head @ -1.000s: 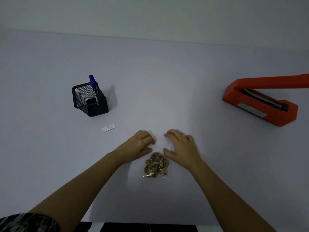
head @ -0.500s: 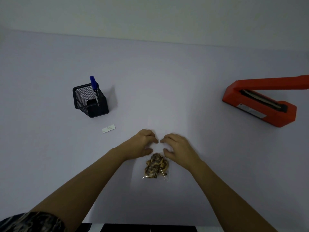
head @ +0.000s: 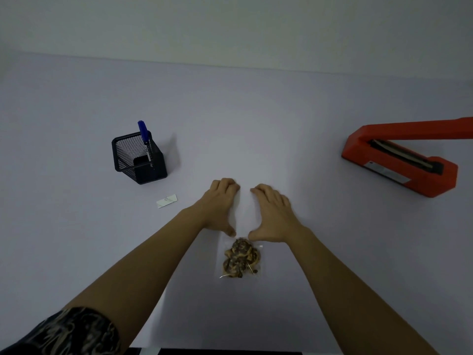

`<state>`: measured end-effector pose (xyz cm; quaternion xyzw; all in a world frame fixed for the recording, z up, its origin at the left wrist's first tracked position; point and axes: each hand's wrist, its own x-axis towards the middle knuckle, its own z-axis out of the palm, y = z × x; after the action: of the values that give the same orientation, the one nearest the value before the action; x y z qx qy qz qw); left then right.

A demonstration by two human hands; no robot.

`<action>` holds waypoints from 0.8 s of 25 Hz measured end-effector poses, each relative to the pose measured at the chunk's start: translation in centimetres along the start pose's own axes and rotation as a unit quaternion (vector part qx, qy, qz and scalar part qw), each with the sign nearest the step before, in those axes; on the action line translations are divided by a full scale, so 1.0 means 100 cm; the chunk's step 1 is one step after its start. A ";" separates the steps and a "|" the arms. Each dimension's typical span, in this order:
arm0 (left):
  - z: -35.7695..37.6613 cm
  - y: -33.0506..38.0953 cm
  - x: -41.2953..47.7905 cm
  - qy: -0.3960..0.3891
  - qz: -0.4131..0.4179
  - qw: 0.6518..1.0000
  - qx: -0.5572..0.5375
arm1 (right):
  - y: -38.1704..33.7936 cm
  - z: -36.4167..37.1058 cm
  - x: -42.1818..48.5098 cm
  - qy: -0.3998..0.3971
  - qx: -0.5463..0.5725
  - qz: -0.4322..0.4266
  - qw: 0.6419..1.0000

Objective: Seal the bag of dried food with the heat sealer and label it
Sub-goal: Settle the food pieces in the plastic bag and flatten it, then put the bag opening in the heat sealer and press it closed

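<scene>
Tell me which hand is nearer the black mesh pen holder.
Left. The left hand lies right of the black mesh pen holder, slightly nearer the viewer; the right hand lies farther right again.

One bag (head: 242, 260), one heat sealer (head: 399, 170), one label (head: 167, 200), one pen (head: 144, 133), one mesh holder (head: 151, 172), two hands (head: 220, 203) (head: 273, 213).

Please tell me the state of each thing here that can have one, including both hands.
Heat sealer, open, arm raised.
Bag, lying flat, dried food at near end, not in the sealer.
Label, loose on the table, not on the bag.
Mesh holder, upright.
Pen, standing tilted in the mesh holder.
Left hand, on the bag's far part, fingers bent, grip unclear.
Right hand, pressing the bag's far part.
</scene>
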<state>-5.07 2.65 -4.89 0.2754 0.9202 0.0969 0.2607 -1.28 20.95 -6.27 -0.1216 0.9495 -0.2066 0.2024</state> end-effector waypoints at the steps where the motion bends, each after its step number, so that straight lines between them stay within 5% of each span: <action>1: -0.001 0.002 0.001 -0.006 -0.004 1.000 0.004 | -0.001 0.000 0.001 -0.006 0.012 0.007 1.000; 3: -0.006 0.005 0.002 -0.013 -0.021 1.000 -0.013 | -0.003 0.000 -0.001 0.003 0.061 0.020 0.998; 7: -0.026 0.022 0.005 0.053 -0.028 0.995 -0.083 | 0.009 -0.014 -0.013 0.144 0.206 0.053 0.966; 11: -0.047 0.065 0.026 0.079 0.002 0.990 -0.119 | 0.042 -0.036 -0.033 0.235 0.231 0.096 0.939; 20: -0.054 0.192 0.131 0.022 0.026 0.979 -0.200 | 0.190 -0.087 -0.106 0.437 0.199 0.372 0.794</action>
<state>-8.53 25.69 0.24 0.2391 0.8803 0.2918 0.2876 1.58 44.07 -3.85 0.3872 0.8468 -0.3311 -0.1531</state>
